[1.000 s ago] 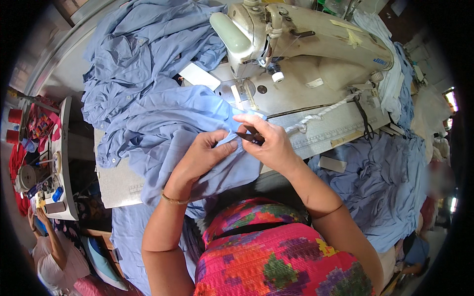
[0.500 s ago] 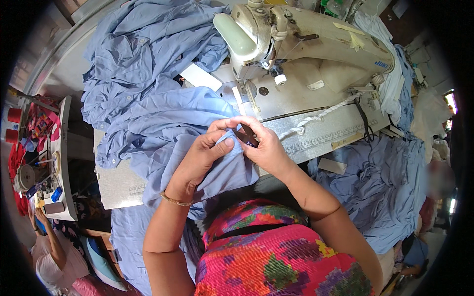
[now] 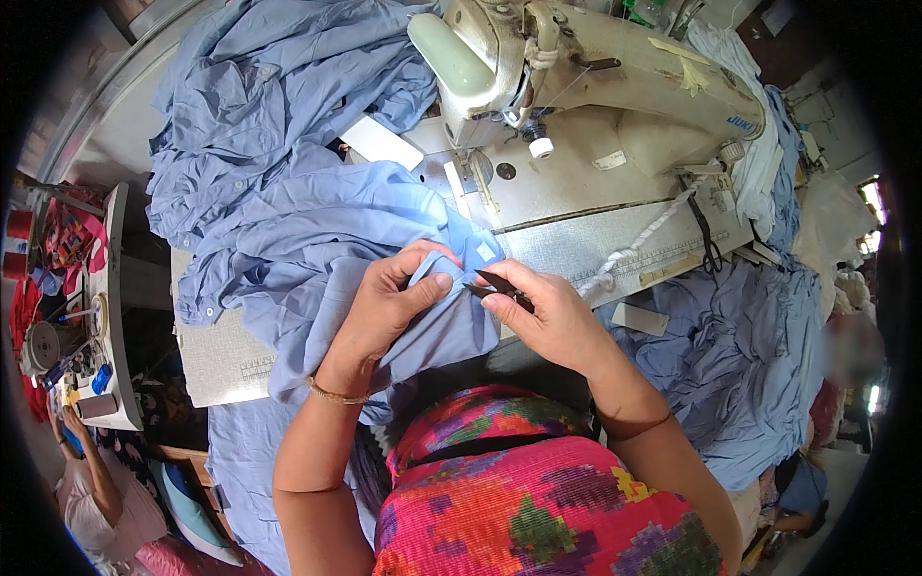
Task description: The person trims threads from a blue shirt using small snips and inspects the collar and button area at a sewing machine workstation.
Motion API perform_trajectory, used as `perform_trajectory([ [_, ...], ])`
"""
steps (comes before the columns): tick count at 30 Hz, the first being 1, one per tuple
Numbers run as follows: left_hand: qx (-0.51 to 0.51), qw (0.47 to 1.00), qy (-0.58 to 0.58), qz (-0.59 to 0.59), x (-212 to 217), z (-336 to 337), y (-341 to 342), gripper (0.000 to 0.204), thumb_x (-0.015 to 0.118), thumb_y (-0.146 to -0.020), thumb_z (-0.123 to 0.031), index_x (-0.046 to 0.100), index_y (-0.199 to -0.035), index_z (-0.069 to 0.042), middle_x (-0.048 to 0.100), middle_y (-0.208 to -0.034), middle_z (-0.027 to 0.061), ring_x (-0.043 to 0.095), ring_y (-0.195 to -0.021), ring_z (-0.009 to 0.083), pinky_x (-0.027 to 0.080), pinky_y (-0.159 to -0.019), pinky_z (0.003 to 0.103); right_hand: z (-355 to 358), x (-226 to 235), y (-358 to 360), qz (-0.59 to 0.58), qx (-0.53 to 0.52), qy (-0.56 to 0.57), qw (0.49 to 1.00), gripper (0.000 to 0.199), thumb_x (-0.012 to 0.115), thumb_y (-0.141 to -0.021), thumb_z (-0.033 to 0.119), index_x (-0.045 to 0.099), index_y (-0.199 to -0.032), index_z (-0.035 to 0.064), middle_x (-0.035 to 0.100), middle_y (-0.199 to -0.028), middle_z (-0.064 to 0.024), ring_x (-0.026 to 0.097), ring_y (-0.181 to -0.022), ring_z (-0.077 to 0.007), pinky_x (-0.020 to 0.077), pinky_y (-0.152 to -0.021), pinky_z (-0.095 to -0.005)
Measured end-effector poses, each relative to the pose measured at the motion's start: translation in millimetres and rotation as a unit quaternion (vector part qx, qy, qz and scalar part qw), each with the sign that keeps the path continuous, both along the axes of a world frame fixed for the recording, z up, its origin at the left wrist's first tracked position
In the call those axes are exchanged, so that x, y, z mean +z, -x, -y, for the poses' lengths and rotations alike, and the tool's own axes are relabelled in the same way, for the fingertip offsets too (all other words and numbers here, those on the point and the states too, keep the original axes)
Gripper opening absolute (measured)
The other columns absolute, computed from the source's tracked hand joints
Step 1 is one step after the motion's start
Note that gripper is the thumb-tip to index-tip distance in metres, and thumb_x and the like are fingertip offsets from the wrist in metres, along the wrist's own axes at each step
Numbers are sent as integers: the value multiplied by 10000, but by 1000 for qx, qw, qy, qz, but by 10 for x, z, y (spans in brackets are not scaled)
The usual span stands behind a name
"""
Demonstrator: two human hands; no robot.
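Tabletop (image 3: 216, 363): pale, before me
Sewing machine (image 3: 624, 72): far side
Blue cloth (image 3: 317, 216): heaped to my left
White card (image 3: 382, 142): perhaps partly on cloth
White cord (image 3: 642, 242): at my right

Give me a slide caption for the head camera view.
Left hand pinches light-blue shirt fabric; right hand holds open dark thread snips near a sewing machine.

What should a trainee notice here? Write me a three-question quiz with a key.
1. Multiple choice: which one holds the snips? a) left hand b) right hand c) neither
2. True or false: the left hand is holding nothing.
3. Fill in the blank: a ____ circles the left wrist.

Key: 1. b. 2. False; it pinches blue cloth. 3. Bracelet.
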State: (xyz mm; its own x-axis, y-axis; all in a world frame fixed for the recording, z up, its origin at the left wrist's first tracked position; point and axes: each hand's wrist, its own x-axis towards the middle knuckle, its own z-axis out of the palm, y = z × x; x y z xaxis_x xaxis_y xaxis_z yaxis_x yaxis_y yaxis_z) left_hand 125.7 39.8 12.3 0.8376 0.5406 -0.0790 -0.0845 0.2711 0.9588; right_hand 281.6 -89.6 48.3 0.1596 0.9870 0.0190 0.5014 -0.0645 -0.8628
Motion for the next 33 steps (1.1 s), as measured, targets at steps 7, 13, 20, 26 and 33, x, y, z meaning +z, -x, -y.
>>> perform_trajectory([
  [7,8,995,-104,0,-42,5,-14,98,622,-817,-75,650,-869,2,550,-979,5,469,-904,81,361,-819,217,-5,-9,27,30,-8,9,999,204,532,-865,194,516,-1003,46,583,-825,-193,562,-808,-390,433,-652,-429],
  [13,12,994,-106,-7,-24,11,-14,96,624,-815,-78,646,-857,5,551,-977,6,466,-905,86,355,-829,222,-10,-21,34,56,-18,5,998,206,534,-862,198,514,-1009,54,592,-829,-183,567,-805,-384,439,-648,-437],
  [20,15,993,-115,-8,-36,4,-18,96,627,-815,-84,643,-846,5,553,-975,8,462,-910,91,349,-837,228,-11,-9,59,84,-26,3,996,183,526,-867,194,505,-998,67,594,-822,-173,571,-793,-377,439,-640,-442],
  [26,23,994,-107,-3,-44,14,-24,94,628,-812,-83,641,-843,4,555,-971,13,462,-917,96,347,-841,232,-12,4,87,120,-39,-8,992,183,530,-862,191,506,-1001,73,594,-817,-160,575,-767,-373,439,-624,-447],
  [33,57,980,-191,-21,-50,60,-59,104,593,-828,-68,603,-862,30,554,-936,33,492,-908,121,364,-842,243,-18,-76,153,252,-63,-41,965,202,554,-842,188,516,-1004,73,595,-802,-137,592,-690,-332,464,-576,-420],
])
